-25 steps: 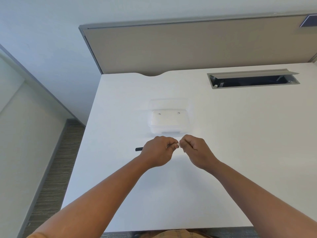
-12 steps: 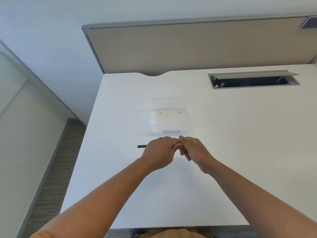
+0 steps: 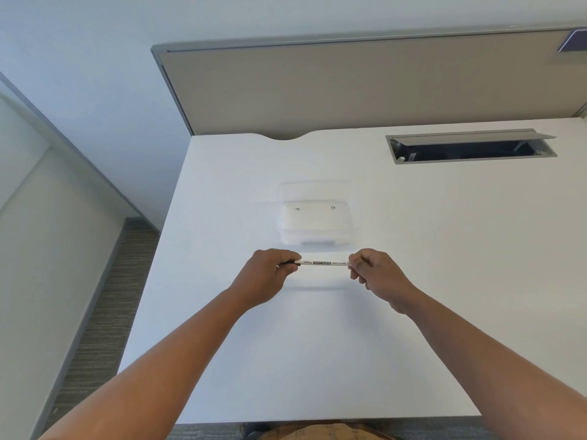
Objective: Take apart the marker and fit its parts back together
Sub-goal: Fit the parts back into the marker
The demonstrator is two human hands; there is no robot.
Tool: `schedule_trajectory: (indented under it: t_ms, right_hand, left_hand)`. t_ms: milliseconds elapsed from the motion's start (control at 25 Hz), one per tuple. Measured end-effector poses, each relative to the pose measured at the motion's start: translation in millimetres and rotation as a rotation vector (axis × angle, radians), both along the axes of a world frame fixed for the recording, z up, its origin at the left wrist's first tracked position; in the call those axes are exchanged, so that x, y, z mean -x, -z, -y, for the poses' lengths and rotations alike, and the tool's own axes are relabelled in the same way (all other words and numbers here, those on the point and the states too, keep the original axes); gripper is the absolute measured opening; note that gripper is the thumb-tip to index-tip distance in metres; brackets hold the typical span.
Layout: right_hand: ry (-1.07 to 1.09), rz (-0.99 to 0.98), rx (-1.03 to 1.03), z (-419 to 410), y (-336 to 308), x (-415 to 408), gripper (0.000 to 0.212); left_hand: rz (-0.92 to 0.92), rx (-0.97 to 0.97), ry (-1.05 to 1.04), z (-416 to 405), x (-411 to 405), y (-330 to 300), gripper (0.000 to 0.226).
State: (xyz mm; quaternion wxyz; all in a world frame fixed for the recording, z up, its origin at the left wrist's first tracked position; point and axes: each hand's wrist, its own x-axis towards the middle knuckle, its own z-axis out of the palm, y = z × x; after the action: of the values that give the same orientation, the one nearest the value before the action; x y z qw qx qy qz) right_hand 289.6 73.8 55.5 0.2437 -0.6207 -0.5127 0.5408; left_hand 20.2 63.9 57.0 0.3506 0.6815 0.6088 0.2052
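A thin white whiteboard marker (image 3: 322, 263) with black print lies level in the air, just above the white desk (image 3: 317, 344). My left hand (image 3: 265, 276) pinches its left end, where a short black part shows at my fingertips. My right hand (image 3: 373, 269) pinches the right end, which my fingers hide. The printed barrel is bare between the two hands. I cannot tell whether the black part is joined to the barrel.
A clear plastic box (image 3: 316, 222) with its lid open stands just behind the marker. A grey cable hatch (image 3: 470, 147) is open at the back right. A beige partition (image 3: 365, 87) closes the desk's far side. The desk's left edge drops to the floor.
My hands were touching, with a black end sticking out left of the left hand. They have now moved apart and the white barrel shows between them.
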Motion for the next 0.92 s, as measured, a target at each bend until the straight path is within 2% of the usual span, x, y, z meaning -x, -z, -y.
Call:
schedule_trajectory:
  t_ms: [160,320,440,920]
  right_hand:
    - [-0.008,0.021,-0.022,-3,13,-5,0.017]
    - [-0.062,0.129,-0.115,-4,29,-11,0.007]
    - [-0.103,0.255,-0.197,-9,41,-11,0.010]
    - [-0.196,0.451,-0.307,-26,71,-4,0.010]
  left_hand:
    - [0.065,-0.026,-0.056,-2,2,15,0.025]
    - [0.018,-0.018,-0.063,-3,-1,35,0.027]
    - [0.000,0.013,-0.098,-5,-2,46,0.027]
    - [-0.101,0.023,-0.058,-18,-7,63,0.022]
